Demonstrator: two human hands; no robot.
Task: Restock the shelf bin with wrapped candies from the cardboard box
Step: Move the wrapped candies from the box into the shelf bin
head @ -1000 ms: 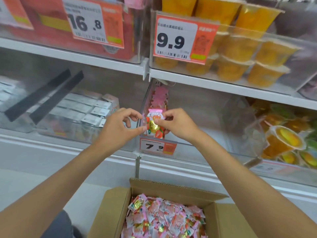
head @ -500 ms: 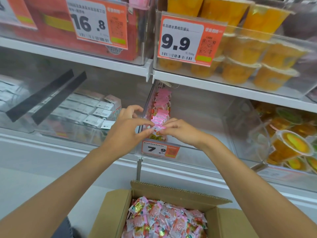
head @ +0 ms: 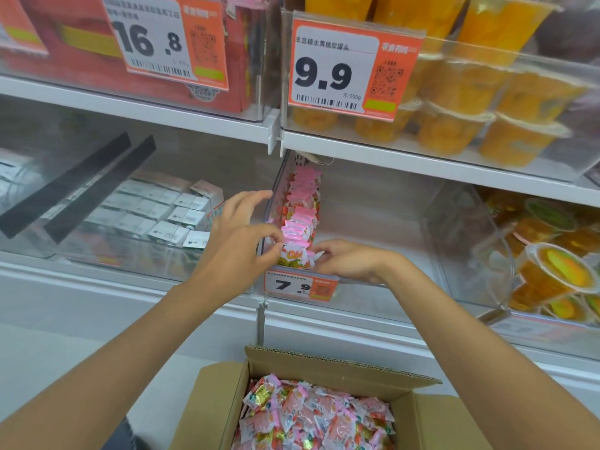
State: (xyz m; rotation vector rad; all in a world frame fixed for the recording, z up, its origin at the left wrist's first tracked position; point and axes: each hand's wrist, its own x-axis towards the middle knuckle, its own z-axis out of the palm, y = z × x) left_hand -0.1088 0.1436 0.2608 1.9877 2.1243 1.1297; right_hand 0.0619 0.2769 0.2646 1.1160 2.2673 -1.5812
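Our hands have dropped lower into the clear plastic shelf bin (head: pixel 373 222); left hand (head: pixel 242 241) and right hand (head: pixel 349 259) both pinch the front pink-wrapped candy (head: pixel 297 251).

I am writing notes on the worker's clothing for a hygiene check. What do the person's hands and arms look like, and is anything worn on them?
Both arms are bare as far as the picture shows; no sleeve reaches the forearms. The left hand and right hand wear no gloves. No watch, bracelet or ring is visible on the wrists or fingers. The fingernails look short and unpainted.
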